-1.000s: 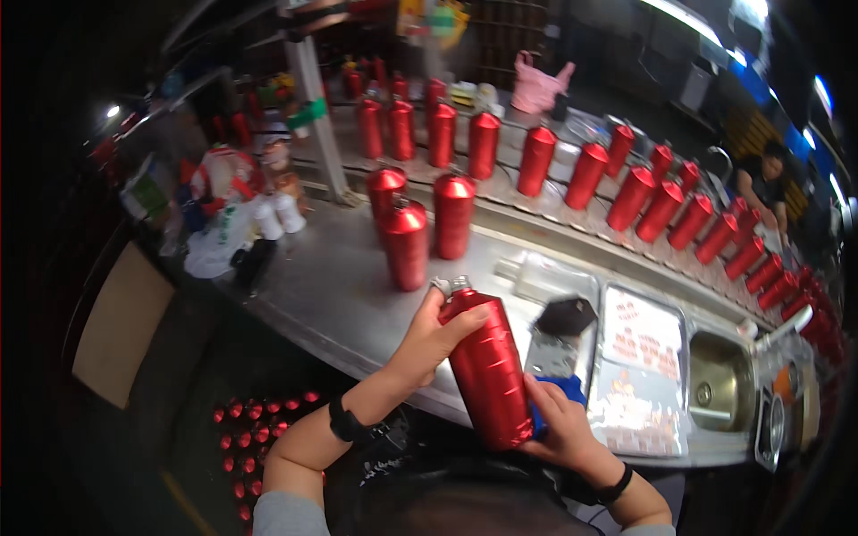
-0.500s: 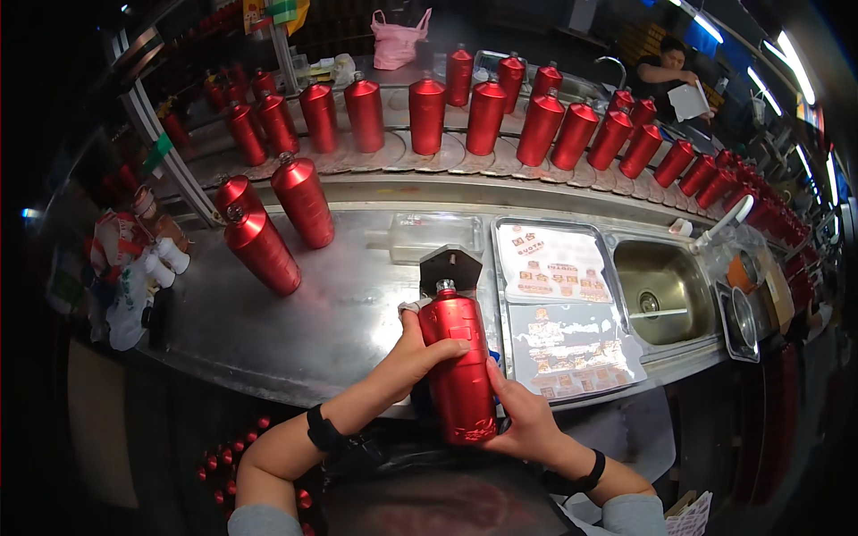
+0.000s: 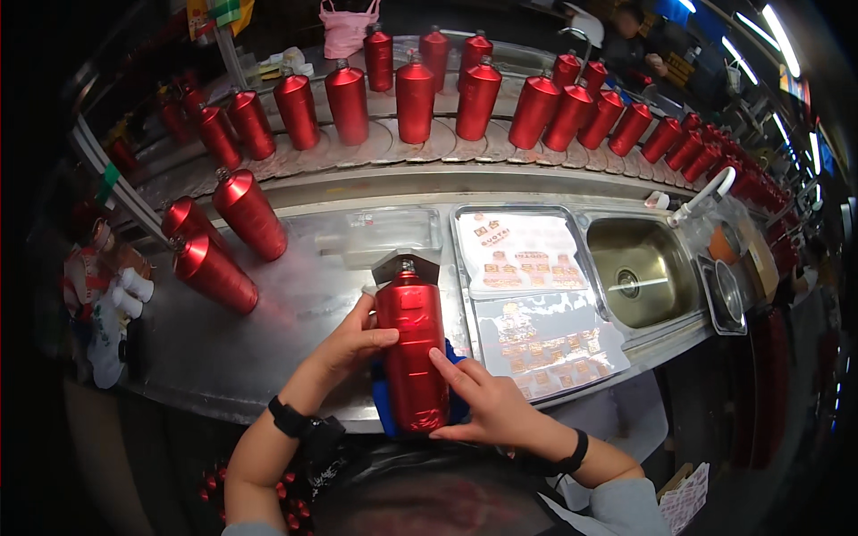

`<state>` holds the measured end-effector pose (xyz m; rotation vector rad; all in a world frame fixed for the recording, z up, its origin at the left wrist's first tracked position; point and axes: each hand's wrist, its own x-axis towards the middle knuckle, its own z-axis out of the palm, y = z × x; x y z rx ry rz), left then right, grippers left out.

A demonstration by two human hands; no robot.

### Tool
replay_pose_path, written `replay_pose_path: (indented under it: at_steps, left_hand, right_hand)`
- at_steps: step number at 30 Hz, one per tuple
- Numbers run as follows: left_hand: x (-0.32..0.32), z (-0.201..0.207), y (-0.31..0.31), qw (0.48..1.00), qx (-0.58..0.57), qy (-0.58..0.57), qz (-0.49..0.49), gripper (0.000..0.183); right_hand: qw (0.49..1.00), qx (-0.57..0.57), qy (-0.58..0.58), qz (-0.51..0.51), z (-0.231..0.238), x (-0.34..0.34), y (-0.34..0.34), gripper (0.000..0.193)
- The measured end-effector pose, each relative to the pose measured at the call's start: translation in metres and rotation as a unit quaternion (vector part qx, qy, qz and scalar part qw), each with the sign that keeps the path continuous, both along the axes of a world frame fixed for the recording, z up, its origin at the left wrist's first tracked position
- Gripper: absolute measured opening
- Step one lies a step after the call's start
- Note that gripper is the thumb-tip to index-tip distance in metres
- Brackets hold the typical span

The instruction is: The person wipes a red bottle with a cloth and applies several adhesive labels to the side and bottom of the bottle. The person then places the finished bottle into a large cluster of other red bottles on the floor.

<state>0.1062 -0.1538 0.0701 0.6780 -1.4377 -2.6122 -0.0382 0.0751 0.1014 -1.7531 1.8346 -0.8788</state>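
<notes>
A shiny red bottle (image 3: 411,366) with a clear glass neck lies tilted before me, its base toward me and its neck by a dark metal bracket (image 3: 384,268). Beneath it shows a blue support (image 3: 382,397). My left hand (image 3: 344,344) is closed round its left side, thumb on the front. On the lower right, my right hand (image 3: 487,402) holds it with the index finger on the side and the thumb near the base. Sheets of printed decals (image 3: 527,259) lie in a metal tray (image 3: 462,259) to the right.
Three red bottles (image 3: 250,214) stand at the left of the steel table (image 3: 268,344). Behind runs a conveyor (image 3: 371,147) bearing many more. A clear container (image 3: 380,237) sits behind the bracket. At right are a sink (image 3: 639,272), a faucet (image 3: 706,195) and a person (image 3: 630,45) farther back.
The bottle has come down onto the blue support and turned slightly upright in view. My right hand has shifted its hold, index finger now on the front side. The view has swung a little.
</notes>
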Motion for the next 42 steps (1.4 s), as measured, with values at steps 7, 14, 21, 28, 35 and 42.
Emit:
replay_pose_path:
  at_steps: [7,14,21,28,35,42]
  left_hand:
    - [0.009,0.031,0.036,0.992,-0.108,-0.055,0.044,0.106]
    - [0.012,0.004,0.013,1.0,-0.012,-0.016,-0.013,0.107]
    - [0.013,-0.002,0.011,1.0,-0.001,-0.015,-0.013,0.105]
    - [0.013,-0.004,0.009,0.999,0.009,-0.021,-0.024,0.105]
    - [0.015,-0.008,0.006,1.0,0.011,-0.01,-0.012,0.102]
    - [0.015,0.0,0.006,1.0,0.011,-0.007,0.023,0.096]
  right_hand:
    - [0.992,-0.018,-0.018,-0.128,-0.002,-0.093,-0.038,0.032]
    - [0.964,0.078,0.154,-0.203,-0.077,-0.214,-0.144,0.032]
    - [0.943,0.143,0.159,-0.255,-0.106,-0.233,-0.198,0.023]
    - [0.942,0.151,0.066,-0.293,-0.126,-0.244,-0.211,0.019]
    - [0.951,0.061,0.04,-0.3,-0.13,-0.242,-0.202,0.014]
    - [0.962,-0.067,-0.041,-0.262,-0.054,-0.175,-0.152,0.013]
